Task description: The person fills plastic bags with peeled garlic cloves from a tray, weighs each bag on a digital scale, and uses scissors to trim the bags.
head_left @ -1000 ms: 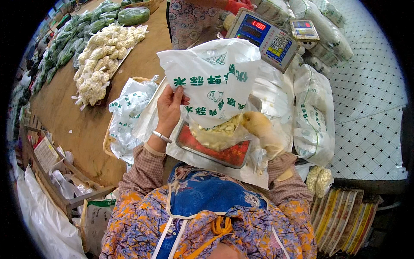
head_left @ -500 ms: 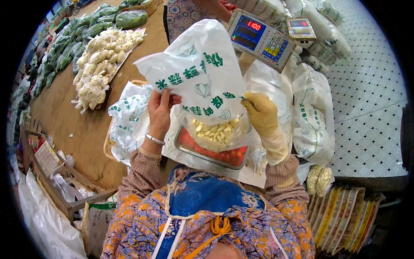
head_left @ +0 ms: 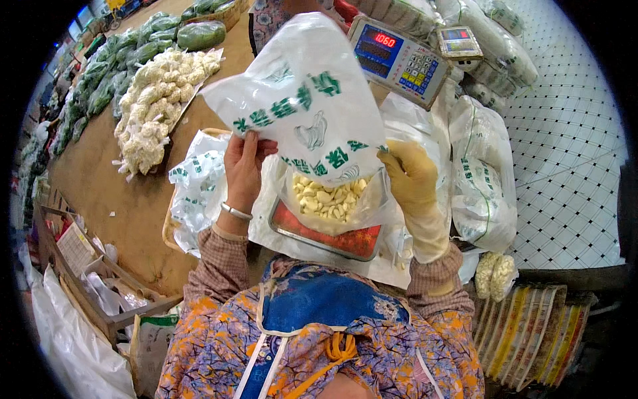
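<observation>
A white plastic bag (head_left: 302,80) with green print stands with its upper part raised and spread before me. Peeled garlic cloves (head_left: 327,199) fill its lower part, which rests on a red metal-rimmed scale pan (head_left: 362,244). My bare left hand (head_left: 244,163), a silver bangle at its wrist, pinches the bag's left edge between thumb and fingers. On the opposite side my right hand (head_left: 410,176), in a pale yellow glove, is closed on the bag's edge. Beyond the bag, the scale's display panel (head_left: 399,60) shows lit red digits.
Left of the pan, a basket holds printed plastic bags (head_left: 199,176). Filled white bags (head_left: 483,173) line the right side. Farther left lie bagged garlic (head_left: 156,100) and wrapped green vegetables (head_left: 100,90). Another person's patterned clothing (head_left: 266,26) shows behind the bag.
The bag's raised part has shifted slightly up, showing more garlic cloves. My right hand has moved a little right. The scale's reading has changed.
</observation>
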`<state>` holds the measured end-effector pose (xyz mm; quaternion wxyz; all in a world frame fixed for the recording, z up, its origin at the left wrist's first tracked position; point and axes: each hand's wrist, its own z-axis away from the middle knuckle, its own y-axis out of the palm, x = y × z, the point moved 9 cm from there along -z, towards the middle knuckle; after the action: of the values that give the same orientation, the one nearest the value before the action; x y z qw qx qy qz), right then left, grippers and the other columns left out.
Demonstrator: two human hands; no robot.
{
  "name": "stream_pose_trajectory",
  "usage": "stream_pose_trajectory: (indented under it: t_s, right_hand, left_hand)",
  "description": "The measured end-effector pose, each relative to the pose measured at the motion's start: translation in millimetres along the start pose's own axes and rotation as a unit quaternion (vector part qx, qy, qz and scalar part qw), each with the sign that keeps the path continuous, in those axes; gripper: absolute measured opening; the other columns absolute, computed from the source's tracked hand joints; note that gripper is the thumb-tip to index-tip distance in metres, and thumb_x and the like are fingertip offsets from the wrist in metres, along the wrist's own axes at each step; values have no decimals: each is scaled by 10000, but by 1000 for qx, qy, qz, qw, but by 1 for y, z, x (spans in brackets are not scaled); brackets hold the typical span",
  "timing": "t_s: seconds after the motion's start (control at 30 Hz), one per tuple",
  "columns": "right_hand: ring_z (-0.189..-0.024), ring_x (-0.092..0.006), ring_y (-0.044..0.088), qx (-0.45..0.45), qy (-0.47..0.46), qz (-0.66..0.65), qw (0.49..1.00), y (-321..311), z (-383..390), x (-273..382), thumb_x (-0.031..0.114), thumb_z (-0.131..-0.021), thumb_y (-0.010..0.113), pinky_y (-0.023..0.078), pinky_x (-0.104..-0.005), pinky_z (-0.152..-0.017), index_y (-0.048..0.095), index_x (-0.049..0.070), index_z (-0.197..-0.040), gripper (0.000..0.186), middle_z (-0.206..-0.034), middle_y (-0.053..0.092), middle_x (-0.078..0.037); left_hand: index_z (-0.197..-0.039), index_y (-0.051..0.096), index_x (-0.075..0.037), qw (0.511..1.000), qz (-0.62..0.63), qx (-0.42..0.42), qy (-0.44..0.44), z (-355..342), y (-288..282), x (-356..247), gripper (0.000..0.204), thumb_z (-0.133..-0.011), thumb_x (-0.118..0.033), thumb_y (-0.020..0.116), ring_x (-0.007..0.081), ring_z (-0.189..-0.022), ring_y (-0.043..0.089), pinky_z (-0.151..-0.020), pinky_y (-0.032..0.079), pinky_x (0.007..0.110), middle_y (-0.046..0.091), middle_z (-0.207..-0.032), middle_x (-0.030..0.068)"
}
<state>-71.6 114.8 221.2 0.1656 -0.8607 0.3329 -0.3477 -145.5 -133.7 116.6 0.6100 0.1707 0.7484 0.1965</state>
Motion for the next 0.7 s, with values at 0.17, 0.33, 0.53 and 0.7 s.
stream_pose_trajectory:
  t_s: [0.17,0.33,0.53,0.7]
  right_hand:
    - [-584,-217,521,5,-5,-21,1000,-7,-8,4,-2,-636,636,404,-276,-520,589,43,-819,194,-667,550,-90]
    - [-579,-220,519,9,0,18,1000,-10,-2,6,8,-639,640,407,-279,-518,585,38,-830,201,-672,543,-108]
    - [-612,-169,524,-6,1,20,1000,-23,-6,20,-24,-677,604,409,-256,-551,581,33,-883,215,-683,538,-89]
    - [-795,-122,531,-56,58,-164,983,-15,-15,42,-53,-734,530,424,-244,-693,534,25,-1016,293,-1004,561,-89]
  left_hand:
    - [-938,502,-40,999,36,-8,-17,9,3,8,161,-875,-162,417,144,-660,571,-613,482,254,585,-789,75]
    - [-935,498,-38,999,46,-4,-10,5,7,5,160,-871,-166,425,144,-655,566,-615,480,250,579,-774,80]
    - [-898,487,-25,998,41,-7,-46,17,8,10,166,-861,-182,446,176,-695,573,-644,488,289,570,-782,91]
    - [-914,506,-59,970,206,-114,64,5,-53,-48,126,-847,-159,467,156,-679,561,-640,478,280,572,-803,56]
